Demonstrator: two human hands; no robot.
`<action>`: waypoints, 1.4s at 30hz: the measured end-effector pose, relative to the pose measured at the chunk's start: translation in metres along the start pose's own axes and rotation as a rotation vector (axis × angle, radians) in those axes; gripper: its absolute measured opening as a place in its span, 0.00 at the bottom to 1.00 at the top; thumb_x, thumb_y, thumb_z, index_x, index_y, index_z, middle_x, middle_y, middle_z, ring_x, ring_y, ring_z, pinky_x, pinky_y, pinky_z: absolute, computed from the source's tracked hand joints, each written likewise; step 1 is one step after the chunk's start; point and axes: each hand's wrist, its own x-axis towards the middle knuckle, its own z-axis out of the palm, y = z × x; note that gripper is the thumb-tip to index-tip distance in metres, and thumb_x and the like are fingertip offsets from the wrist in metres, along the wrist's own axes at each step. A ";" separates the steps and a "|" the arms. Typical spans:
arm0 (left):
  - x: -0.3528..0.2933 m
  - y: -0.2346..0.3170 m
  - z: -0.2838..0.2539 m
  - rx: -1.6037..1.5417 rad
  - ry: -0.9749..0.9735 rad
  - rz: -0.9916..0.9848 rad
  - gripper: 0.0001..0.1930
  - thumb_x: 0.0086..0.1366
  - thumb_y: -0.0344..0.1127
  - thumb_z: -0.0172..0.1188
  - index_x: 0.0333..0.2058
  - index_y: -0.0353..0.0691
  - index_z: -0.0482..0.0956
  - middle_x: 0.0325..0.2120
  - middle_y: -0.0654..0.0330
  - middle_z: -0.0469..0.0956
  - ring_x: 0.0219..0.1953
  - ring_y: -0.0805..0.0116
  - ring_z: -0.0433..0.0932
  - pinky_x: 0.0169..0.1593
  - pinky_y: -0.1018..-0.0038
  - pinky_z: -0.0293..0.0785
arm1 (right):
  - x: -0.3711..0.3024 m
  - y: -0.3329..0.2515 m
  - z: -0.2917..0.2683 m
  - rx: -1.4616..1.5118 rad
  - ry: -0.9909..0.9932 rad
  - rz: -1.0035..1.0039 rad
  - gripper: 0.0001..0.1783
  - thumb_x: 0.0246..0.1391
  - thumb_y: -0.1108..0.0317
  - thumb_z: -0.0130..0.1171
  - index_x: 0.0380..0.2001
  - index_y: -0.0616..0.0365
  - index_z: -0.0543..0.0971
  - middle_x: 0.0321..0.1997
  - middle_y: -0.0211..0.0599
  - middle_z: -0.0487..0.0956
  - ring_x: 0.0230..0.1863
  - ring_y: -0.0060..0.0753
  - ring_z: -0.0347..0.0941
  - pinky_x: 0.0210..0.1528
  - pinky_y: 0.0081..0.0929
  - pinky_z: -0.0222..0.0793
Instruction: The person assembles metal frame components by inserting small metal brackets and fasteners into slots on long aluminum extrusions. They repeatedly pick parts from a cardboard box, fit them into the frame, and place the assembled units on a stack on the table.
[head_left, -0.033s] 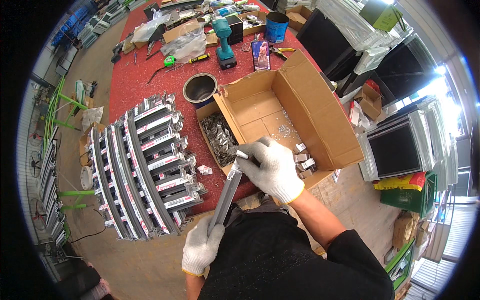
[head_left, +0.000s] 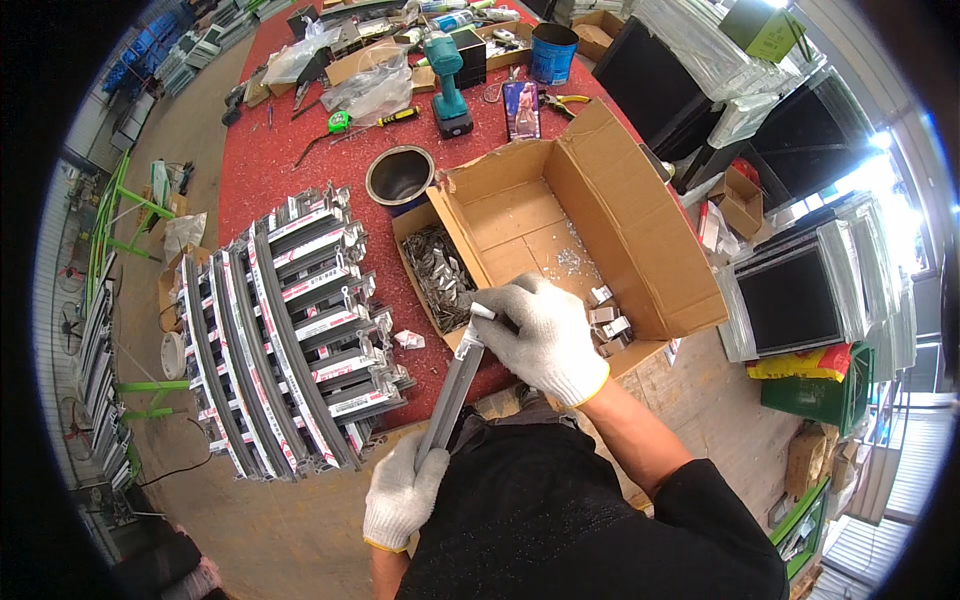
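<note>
Profile (head_left: 450,402) was gripped in left hand (head_left: 405,488); right hand (head_left: 545,335) pinched pale piece (head_left: 483,311) at its end, seemingly fitting it; next push probably needed alignment.

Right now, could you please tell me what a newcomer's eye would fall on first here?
Probably the red table, with crisscrossed grey strips stacked at its near left. Next, the open cardboard box at its near right. In front, the gloved left hand grips a grey bar while the right hand pinches a small pale piece at its upper end.
</note>
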 end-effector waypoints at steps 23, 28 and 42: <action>0.005 0.004 -0.005 0.025 0.069 0.108 0.23 0.77 0.46 0.63 0.59 0.32 0.84 0.38 0.41 0.87 0.43 0.41 0.89 0.51 0.53 0.81 | 0.005 0.003 0.008 0.058 0.017 0.125 0.12 0.60 0.66 0.77 0.46 0.54 0.93 0.39 0.49 0.87 0.41 0.56 0.88 0.46 0.45 0.84; 0.005 0.005 -0.006 0.042 0.058 0.077 0.23 0.78 0.47 0.64 0.58 0.32 0.84 0.38 0.41 0.87 0.44 0.42 0.90 0.51 0.53 0.82 | 0.008 0.005 0.008 0.019 0.019 -0.039 0.12 0.58 0.66 0.79 0.44 0.54 0.92 0.37 0.44 0.86 0.37 0.51 0.86 0.42 0.42 0.82; 0.005 0.006 -0.010 -0.003 0.014 -0.011 0.23 0.76 0.45 0.65 0.60 0.33 0.84 0.47 0.34 0.88 0.54 0.33 0.88 0.58 0.50 0.82 | 0.009 0.003 0.011 0.091 -0.138 0.022 0.11 0.62 0.65 0.77 0.45 0.56 0.90 0.41 0.50 0.86 0.42 0.59 0.86 0.47 0.48 0.83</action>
